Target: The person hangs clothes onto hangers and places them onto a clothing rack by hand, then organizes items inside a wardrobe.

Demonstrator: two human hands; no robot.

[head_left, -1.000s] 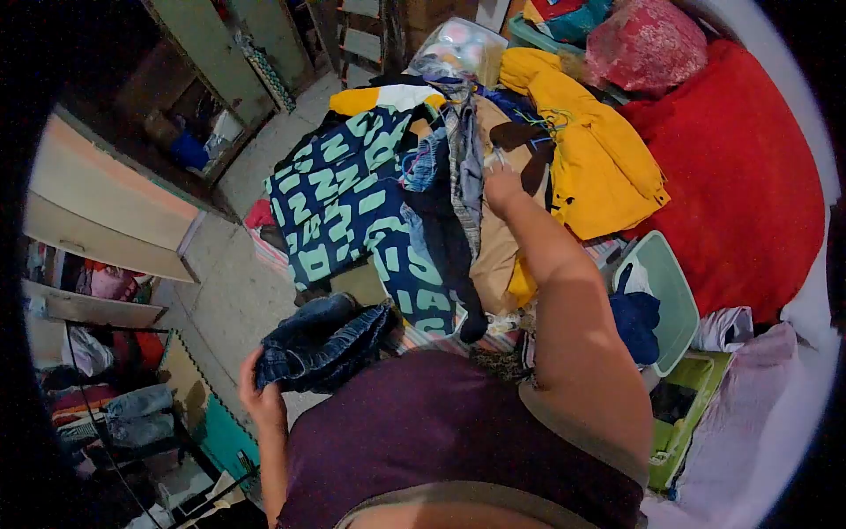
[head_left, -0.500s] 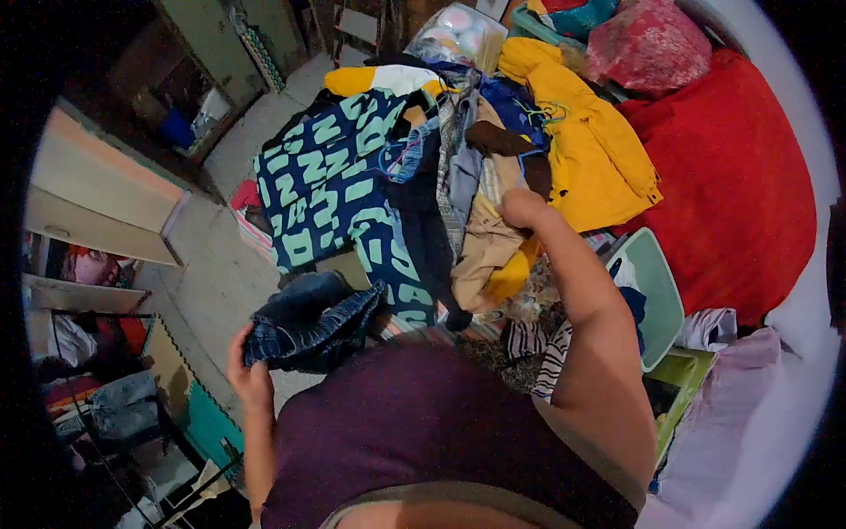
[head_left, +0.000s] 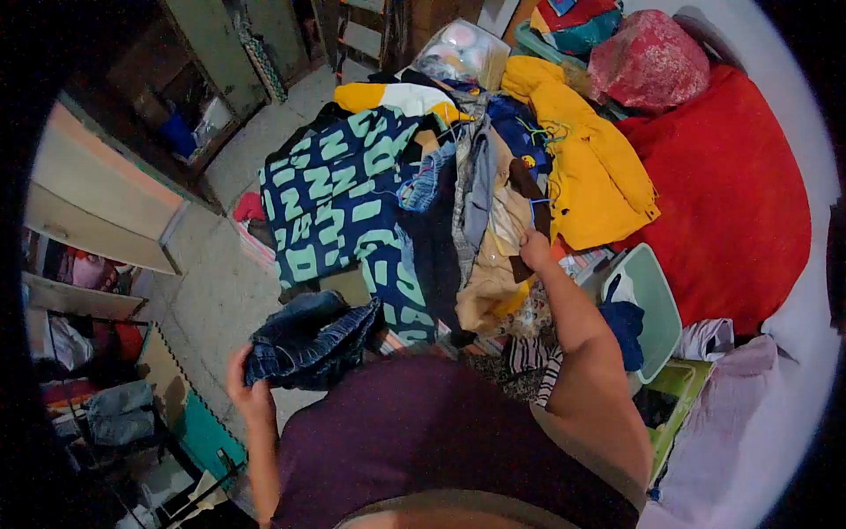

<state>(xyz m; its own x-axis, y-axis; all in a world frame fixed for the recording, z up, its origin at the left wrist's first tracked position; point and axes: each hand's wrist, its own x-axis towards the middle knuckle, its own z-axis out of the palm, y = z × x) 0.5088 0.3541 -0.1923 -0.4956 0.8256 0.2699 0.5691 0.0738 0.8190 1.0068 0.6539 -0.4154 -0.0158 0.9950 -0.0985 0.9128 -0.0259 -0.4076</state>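
Observation:
My left hand (head_left: 253, 388) is closed around the edge of a bunched pair of dark blue jeans (head_left: 313, 339), which hangs in front of my body. With its fingers pinched, my right hand (head_left: 536, 251) grips the edge of a beige garment (head_left: 486, 286), probably trousers, on the heap of clothes. Beside that lie a grey garment (head_left: 477, 181) and a dark brown cloth (head_left: 527, 181). A navy cloth with pale green letters (head_left: 330, 198) covers the left of the heap. To the right of it is a yellow jacket (head_left: 599, 181).
A pale green bin (head_left: 663, 304) with dark clothes stands at my right, beside a large red cloth (head_left: 740, 203). A clear bag (head_left: 458, 53) sits behind the heap. At the left are an open drawer cabinet (head_left: 97, 220) and a rack with folded clothes (head_left: 123, 414).
My right hand has drawn the edge of the beige garment toward me and slightly right, and the brown cloth has shifted too. My left hand keeps hold of the jeans. The view has tilted slightly.

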